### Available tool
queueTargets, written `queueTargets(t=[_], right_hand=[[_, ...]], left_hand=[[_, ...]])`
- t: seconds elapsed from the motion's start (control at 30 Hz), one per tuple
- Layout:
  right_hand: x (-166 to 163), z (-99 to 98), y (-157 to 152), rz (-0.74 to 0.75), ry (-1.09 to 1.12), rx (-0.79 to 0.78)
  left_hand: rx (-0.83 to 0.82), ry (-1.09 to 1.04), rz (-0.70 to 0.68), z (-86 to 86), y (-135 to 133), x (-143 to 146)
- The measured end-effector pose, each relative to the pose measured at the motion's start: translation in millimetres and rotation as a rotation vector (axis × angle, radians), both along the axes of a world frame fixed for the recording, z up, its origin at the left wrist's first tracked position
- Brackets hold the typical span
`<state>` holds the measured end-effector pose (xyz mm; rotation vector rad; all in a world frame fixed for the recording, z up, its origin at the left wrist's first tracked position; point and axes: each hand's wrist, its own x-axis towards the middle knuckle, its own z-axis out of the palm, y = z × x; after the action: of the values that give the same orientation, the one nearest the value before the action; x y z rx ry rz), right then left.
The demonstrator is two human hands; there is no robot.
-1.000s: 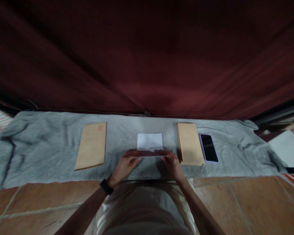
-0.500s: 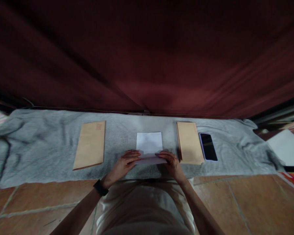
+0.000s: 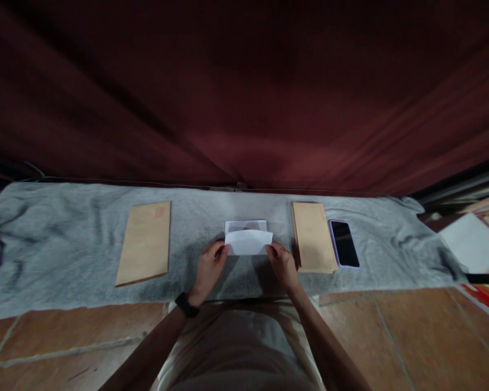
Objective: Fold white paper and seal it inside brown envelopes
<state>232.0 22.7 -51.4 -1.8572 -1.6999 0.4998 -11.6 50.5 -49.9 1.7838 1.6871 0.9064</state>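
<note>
In the middle of the grey cloth lies a white sheet of paper (image 3: 248,243), its near part folded up and over toward the far edge. My left hand (image 3: 210,264) pinches the paper's left side between thumb and fingers. On the opposite side, my right hand (image 3: 283,263) grips the right end of the same fold. Beyond the raised flap, a shaded strip of the sheet's far part shows. A stack of brown envelopes (image 3: 314,239) lies just right of my right hand. Farther left, apart from my left hand, is another brown envelope (image 3: 144,243) with a small reddish print.
A phone (image 3: 344,244) with a pale purple edge lies right of the envelope stack. The grey cloth (image 3: 387,244) covers a long narrow surface before a dark red curtain (image 3: 244,108). White paper (image 3: 472,241) sits at the far right. Floor tiles (image 3: 411,326) show below.
The paper's near edge has been lifted and folded away from me, covering most of the far part. Both hands now grip the fold's sides instead of lying over the near strip.
</note>
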Motion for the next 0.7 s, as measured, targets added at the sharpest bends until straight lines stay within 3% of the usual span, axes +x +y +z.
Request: queueTargets(t=[0.27, 0.47, 0.7], right_hand=[[-6, 9.8, 15, -0.062, -0.171, -0.085], [-13, 13.0, 24, -0.088, -0.318, -0.143], [-23, 12.7, 27, -0.159, -0.444, -0.147]], left_hand=[[-0.237, 0.294, 0.057, 16.6, 17, 13], [-0.268, 0.5, 0.087, 21.2, 22, 23], [-0.305, 0.549, 0.099, 21.7, 29, 26]])
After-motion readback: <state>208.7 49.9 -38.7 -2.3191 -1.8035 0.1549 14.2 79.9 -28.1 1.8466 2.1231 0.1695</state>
